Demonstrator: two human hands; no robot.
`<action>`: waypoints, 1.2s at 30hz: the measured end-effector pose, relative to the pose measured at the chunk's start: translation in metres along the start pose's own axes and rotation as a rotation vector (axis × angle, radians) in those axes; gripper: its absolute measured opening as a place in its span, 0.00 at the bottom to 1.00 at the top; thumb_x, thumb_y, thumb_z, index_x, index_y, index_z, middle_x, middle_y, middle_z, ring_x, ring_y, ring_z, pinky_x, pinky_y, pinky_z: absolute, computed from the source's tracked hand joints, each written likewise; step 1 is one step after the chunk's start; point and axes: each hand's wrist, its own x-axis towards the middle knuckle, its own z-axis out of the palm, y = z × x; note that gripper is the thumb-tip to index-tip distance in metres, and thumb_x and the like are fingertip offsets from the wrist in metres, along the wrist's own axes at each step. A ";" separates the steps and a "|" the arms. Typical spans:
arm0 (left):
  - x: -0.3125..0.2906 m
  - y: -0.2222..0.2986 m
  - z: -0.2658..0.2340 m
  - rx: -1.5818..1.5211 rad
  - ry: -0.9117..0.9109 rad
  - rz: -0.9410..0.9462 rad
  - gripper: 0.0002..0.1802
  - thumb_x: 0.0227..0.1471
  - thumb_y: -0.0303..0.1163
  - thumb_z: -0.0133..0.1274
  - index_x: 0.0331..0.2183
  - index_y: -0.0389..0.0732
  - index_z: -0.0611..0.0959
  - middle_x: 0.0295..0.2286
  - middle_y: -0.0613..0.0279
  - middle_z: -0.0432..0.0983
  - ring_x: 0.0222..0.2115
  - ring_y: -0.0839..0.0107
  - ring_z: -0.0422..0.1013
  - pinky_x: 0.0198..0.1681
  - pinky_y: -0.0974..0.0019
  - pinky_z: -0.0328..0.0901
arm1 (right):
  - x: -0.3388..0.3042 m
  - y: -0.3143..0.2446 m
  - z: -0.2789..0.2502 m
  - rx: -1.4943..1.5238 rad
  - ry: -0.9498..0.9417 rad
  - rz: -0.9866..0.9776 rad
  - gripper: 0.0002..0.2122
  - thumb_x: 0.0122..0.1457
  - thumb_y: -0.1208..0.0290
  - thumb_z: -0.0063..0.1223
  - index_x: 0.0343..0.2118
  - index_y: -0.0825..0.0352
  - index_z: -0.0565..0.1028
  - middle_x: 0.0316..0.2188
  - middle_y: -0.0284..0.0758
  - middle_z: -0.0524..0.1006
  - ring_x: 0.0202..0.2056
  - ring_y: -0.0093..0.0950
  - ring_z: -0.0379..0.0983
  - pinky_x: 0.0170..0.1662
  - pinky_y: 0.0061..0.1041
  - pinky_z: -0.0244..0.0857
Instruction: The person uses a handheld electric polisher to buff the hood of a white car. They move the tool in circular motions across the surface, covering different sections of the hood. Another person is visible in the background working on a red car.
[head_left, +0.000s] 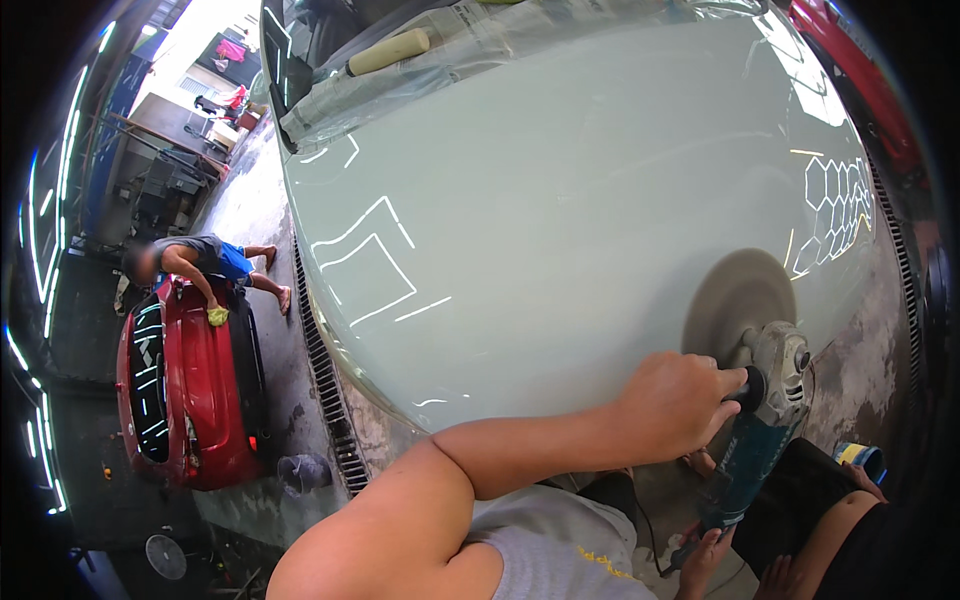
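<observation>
My left hand [680, 405] is closed around the black side handle of a power polisher [750, 460] with a teal body and grey metal head. Its round pad [735, 305] is blurred as if spinning and lies over the near right part of a pale grey-green car hood [540, 230]. At the lower edge, my right hand [708, 555] is wrapped around the rear end of the polisher, beside its dark cord. White light reflections streak the glossy hood, with a honeycomb pattern at its right side.
Clear plastic sheeting [470, 45] covers the windshield base, with a beige cylinder [390, 50] on it. Left, another person [205, 260] wipes a red car [190, 390] with a yellow-green cloth [217, 316]. A bucket [303, 473] stands by a drain grate [325, 400]. Someone in black [820, 490] sits close right.
</observation>
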 end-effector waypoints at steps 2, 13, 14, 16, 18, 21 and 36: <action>0.008 0.001 0.004 -0.008 0.021 0.007 0.21 0.63 0.45 0.60 0.53 0.44 0.85 0.30 0.55 0.82 0.29 0.53 0.80 0.32 0.52 0.72 | 0.007 0.001 -0.008 -0.005 -0.016 -0.010 0.40 0.69 0.31 0.42 0.61 0.71 0.63 0.26 0.34 0.72 0.24 0.22 0.68 0.28 0.25 0.63; -0.055 -0.004 -0.018 -0.075 0.181 -0.075 0.23 0.53 0.30 0.71 0.52 0.41 0.87 0.37 0.54 0.87 0.32 0.56 0.83 0.34 0.63 0.76 | -0.004 0.008 -0.035 -0.050 -0.320 0.053 0.51 0.59 0.28 0.57 0.66 0.75 0.61 0.37 0.40 0.79 0.34 0.31 0.76 0.40 0.31 0.72; -0.074 -0.009 -0.021 -0.060 0.189 -0.090 0.24 0.53 0.30 0.71 0.53 0.41 0.86 0.36 0.53 0.87 0.32 0.56 0.83 0.34 0.62 0.76 | -0.002 -0.005 -0.030 -0.092 -0.369 0.015 0.54 0.56 0.27 0.60 0.67 0.76 0.59 0.40 0.42 0.80 0.38 0.34 0.78 0.44 0.33 0.73; -0.110 -0.017 -0.025 -0.017 0.222 -0.152 0.25 0.51 0.30 0.72 0.52 0.39 0.87 0.36 0.51 0.87 0.31 0.57 0.84 0.34 0.63 0.77 | 0.018 -0.049 -0.017 -0.131 -0.559 0.086 0.54 0.56 0.30 0.62 0.71 0.75 0.58 0.52 0.49 0.76 0.51 0.41 0.74 0.55 0.38 0.68; -0.136 -0.018 -0.028 0.047 0.264 -0.218 0.25 0.49 0.29 0.74 0.49 0.36 0.87 0.35 0.50 0.87 0.31 0.60 0.84 0.35 0.64 0.77 | 0.048 -0.104 -0.010 -0.121 -0.838 0.315 0.50 0.59 0.37 0.63 0.74 0.70 0.58 0.69 0.59 0.65 0.71 0.49 0.60 0.69 0.45 0.56; -0.148 -0.019 -0.025 0.128 0.321 -0.248 0.26 0.46 0.28 0.75 0.48 0.34 0.87 0.34 0.49 0.87 0.30 0.61 0.85 0.34 0.65 0.77 | 0.066 -0.111 -0.012 -0.187 -0.913 0.390 0.50 0.57 0.36 0.62 0.74 0.67 0.58 0.68 0.58 0.67 0.70 0.50 0.63 0.68 0.45 0.58; -0.015 0.006 0.016 0.017 0.250 -0.039 0.26 0.43 0.29 0.78 0.46 0.38 0.90 0.37 0.52 0.87 0.31 0.60 0.84 0.32 0.67 0.76 | 0.040 0.051 -0.111 -0.163 -0.493 0.263 0.49 0.57 0.36 0.63 0.68 0.75 0.63 0.61 0.51 0.73 0.60 0.43 0.73 0.62 0.39 0.65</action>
